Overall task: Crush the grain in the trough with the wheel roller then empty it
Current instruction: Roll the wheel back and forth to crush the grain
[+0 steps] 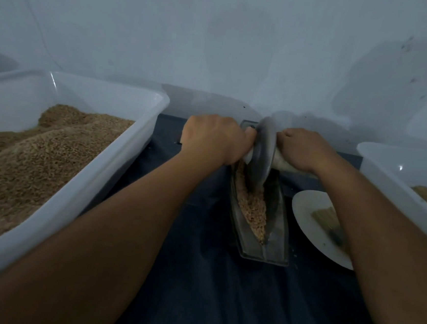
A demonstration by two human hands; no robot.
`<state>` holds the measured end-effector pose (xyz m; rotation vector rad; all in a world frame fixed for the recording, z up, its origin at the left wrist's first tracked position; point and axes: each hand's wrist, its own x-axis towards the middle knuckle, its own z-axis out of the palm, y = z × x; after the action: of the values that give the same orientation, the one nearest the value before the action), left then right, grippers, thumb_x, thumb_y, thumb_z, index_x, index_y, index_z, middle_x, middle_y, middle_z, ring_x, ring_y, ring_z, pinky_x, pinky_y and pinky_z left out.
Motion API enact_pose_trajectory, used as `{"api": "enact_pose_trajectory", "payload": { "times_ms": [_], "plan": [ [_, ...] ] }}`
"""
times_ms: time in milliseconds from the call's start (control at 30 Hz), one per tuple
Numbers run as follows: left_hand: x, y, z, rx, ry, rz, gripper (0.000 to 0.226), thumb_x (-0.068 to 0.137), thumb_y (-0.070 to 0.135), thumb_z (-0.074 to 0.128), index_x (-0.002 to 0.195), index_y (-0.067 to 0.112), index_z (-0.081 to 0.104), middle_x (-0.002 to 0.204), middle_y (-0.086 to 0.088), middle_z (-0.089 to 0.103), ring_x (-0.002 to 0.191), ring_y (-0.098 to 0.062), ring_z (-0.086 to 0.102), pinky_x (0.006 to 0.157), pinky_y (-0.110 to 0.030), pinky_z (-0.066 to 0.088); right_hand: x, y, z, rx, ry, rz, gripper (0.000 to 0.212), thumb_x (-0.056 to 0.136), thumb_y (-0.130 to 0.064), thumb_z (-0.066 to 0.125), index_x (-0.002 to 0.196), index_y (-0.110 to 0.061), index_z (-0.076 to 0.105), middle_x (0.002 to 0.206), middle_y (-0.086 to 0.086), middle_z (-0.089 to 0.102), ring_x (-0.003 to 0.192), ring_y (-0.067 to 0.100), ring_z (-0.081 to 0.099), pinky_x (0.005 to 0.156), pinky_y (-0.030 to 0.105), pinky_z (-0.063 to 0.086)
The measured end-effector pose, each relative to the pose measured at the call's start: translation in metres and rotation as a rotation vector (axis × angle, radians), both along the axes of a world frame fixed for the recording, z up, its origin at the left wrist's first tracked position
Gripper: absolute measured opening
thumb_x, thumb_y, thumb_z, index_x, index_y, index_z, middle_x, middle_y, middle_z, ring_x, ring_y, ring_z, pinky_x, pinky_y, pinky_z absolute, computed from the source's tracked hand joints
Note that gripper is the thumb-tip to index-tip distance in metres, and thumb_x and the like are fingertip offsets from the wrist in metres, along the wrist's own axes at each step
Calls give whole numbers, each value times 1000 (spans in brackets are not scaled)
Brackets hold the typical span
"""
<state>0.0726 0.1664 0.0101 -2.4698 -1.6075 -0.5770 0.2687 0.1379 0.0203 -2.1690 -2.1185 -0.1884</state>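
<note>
A dark boat-shaped metal trough (276, 239) lies lengthwise on the dark cloth in the middle. Tan grain (252, 208) fills its groove, mostly along the left side. A grey metal wheel roller (263, 153) stands upright in the groove towards the trough's far end, its lower edge in the grain. My left hand (213, 138) grips the roller's handle on the left of the wheel. My right hand (304, 149) grips the pale handle on the right. Both handles are mostly hidden inside my fists.
A large white plastic tub (82, 190) heaped with brown grain stands at the left. Another white tub (395, 173) with a little grain sits at the right. A white plate (305, 215) holding a small brush lies right of the trough. A pale wall rises close behind.
</note>
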Motion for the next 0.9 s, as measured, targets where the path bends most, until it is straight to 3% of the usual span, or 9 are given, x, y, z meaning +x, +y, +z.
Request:
{"api": "enact_pose_trajectory", "payload": {
  "times_ms": [300,433,567,733,900],
  "plan": [
    [7,20,0,-1,-18,21,59,91,69,16,76,23,49,98,-10,67,64,-23,39,61,-36,27,-2,18,9,-66,-120,13,36,106,-22,30,123,-13,59,122,17,61,107,34,57,85,40,47],
    [10,25,3,40,-14,13,54,92,65,19,80,23,50,97,-11,67,71,-24,42,65,-37,30,-2,23,12,-92,-158,4,33,106,-22,31,120,-13,59,119,18,62,106,34,57,89,43,48],
    [14,29,5,57,-3,21,56,91,64,18,80,20,52,74,-6,50,73,-28,48,67,-40,41,1,25,11,-98,-162,8,30,105,-22,34,114,-12,61,117,19,63,105,36,58,90,44,48],
    [15,36,3,56,-21,18,56,91,64,18,71,19,45,64,-1,36,61,-21,40,62,-37,30,5,34,13,-40,-160,16,25,103,-23,36,100,-15,60,114,19,61,100,36,58,87,44,50],
    [13,42,1,35,-47,13,54,90,65,18,65,23,40,63,1,36,55,-17,33,57,-35,23,2,42,16,-130,-135,15,21,103,-28,36,91,-29,53,119,19,60,103,35,58,77,37,44]
  ]
}}
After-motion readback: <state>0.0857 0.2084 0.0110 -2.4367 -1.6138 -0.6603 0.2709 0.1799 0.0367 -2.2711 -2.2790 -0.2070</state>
